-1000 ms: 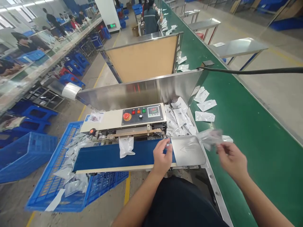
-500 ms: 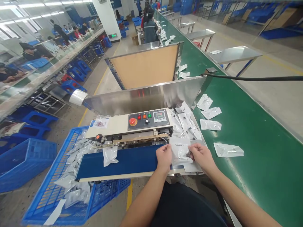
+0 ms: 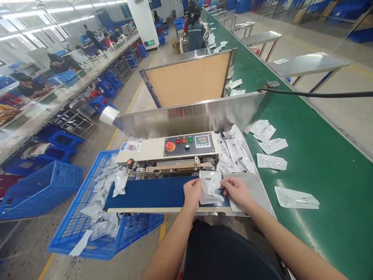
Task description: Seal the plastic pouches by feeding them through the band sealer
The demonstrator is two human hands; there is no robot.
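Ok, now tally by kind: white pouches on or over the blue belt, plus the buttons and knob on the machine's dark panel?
White pouches (one between the hands, one at the left end): 2
Red buttons: 2
Orange button: 1
Green button: 1
Knob: 1
Total: 7

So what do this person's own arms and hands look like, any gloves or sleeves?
The left hand and right hand are ungloved. The left forearm and right forearm are bare, with no sleeve, watch, bracelet or cable in view. A plain, very dark garment covers the body between them.
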